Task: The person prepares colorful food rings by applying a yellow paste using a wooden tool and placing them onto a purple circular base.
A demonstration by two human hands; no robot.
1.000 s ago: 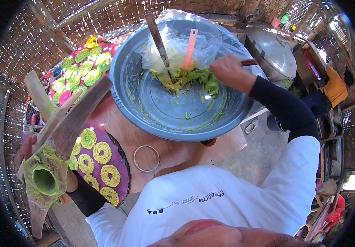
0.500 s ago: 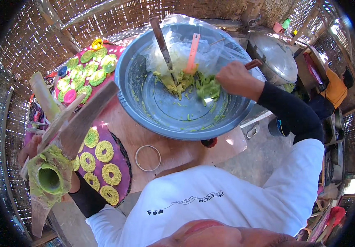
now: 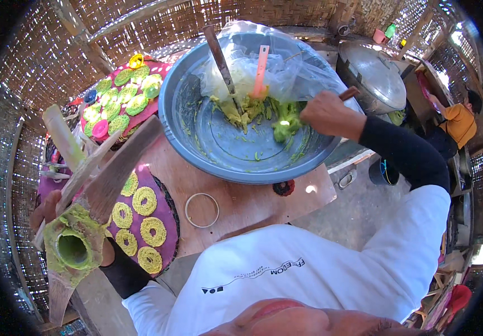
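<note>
My left hand (image 3: 46, 211) is closed round a wooden press (image 3: 113, 175), whose round tube (image 3: 73, 250) faces up and is smeared with green dough. My right hand (image 3: 331, 116) grips a wooden-handled tool (image 3: 349, 93); its working end is hidden in the green dough (image 3: 287, 124). That dough lies inside a large blue basin (image 3: 247, 177). Beside it in the basin are yellowish dough (image 3: 231, 113), a dark wooden-handled tool (image 3: 219, 59) standing tilted, a pink plastic scoop (image 3: 261, 70) and clear plastic sheeting (image 3: 289, 73).
Left of the table, a round purple tray (image 3: 166, 224) carries several yellow-green dough rings (image 3: 153, 231). Farther back, another tray (image 3: 154, 106) holds several green pieces. A thin white hoop (image 3: 202, 226) lies on the wooden table. A big metal pot (image 3: 373, 75) and a person in orange (image 3: 458, 124) are at right.
My right hand has shifted slightly right and down with its tool, and the green dough by it is a little lower. The press in my left hand has shifted slightly right.
</note>
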